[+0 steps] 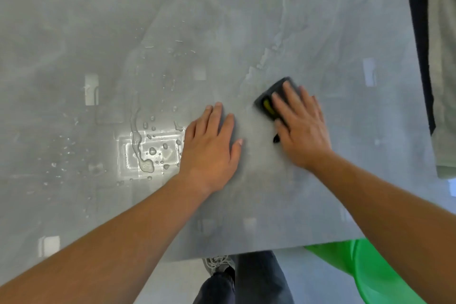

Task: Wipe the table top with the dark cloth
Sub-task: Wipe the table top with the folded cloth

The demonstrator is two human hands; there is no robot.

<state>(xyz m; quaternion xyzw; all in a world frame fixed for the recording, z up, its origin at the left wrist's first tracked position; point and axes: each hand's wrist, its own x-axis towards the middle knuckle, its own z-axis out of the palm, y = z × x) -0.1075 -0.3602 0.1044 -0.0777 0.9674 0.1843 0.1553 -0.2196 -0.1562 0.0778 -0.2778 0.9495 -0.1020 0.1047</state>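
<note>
right hand (299, 128) presses the dark cloth (270, 100) flat on the grey table (246, 20); left hand (209, 148) rests bare beside it.

the cloth lies right of the table's middle, under the right hand's spread fingers, a yellow mark showing on its near-left part; that grip is flat and pressing rather than clenched. the left hand's grip is released, palm down on the table, empty, just left of the cloth but apart from it. water drops and a thin puddle (143, 153) sit left of the left hand. a green object (370, 276) shows below the table's near edge.
</note>
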